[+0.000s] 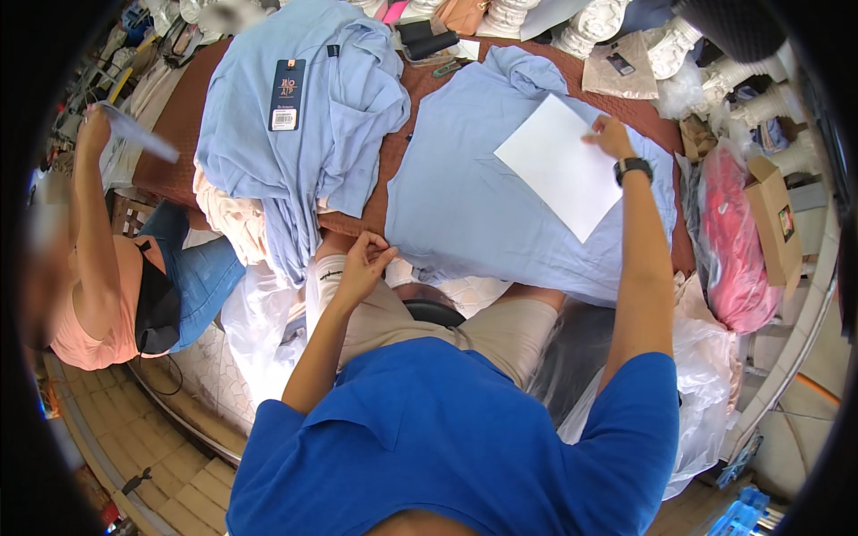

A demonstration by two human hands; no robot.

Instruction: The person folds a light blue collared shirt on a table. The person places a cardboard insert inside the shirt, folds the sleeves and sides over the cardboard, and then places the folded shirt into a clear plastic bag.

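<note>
A light blue shirt (447, 179) lies spread on the table in front of me, its collar at the far side. On its right half rests a white rectangular sheet (559, 165), turned at an angle. My right hand (611, 139), wearing a black watch, is closed at the sheet's upper right edge. My left hand (368, 259) is at the shirt's near left corner, thumb and fingers pinched together on the hem. To the left lies a pile of light blue shirts (295, 170) with a dark hang tag (286, 94) on top.
The table has a brown quilted cover (174, 174). At the far edge are a green clip (447, 69) and a packed beige garment (621, 67). A red bagged bundle (735, 241) and cardboard box (773, 223) stand right. Another person (107, 295) sits at left, holding something pale.
</note>
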